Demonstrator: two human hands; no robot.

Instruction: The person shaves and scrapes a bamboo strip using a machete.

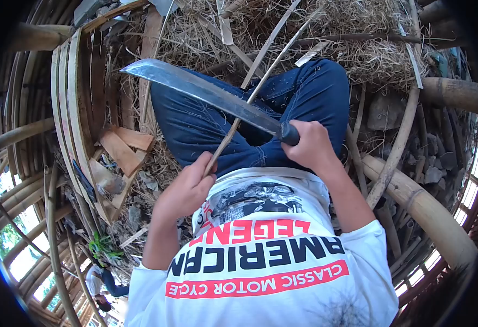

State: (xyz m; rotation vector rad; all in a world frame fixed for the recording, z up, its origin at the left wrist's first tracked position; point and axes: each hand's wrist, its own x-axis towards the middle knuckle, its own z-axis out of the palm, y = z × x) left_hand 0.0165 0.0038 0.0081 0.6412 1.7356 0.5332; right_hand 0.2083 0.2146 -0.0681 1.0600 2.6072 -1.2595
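Observation:
My right hand (pixel 311 144) is wrapped round the dark handle of a machete (pixel 206 94). Its long, worn blade points up and to the left, across my lap. In my left hand (pixel 191 182) is the near end of a thin bamboo strip (pixel 264 78), which runs away from me over my jeans toward the heap of shavings. The blade crosses the strip at about its middle and seems to touch it. Small curled shavings cling to my jeans (pixel 187 122).
Pale bamboo shavings (pixel 359 60) are heaped in front of me. Wooden slats (pixel 67 109) and offcuts (pixel 120 150) lie at the left. Thick bamboo poles (pixel 419 210) and broken stones (pixel 435 169) are at the right. Another person (pixel 101 283) is at the lower left, beyond bamboo poles.

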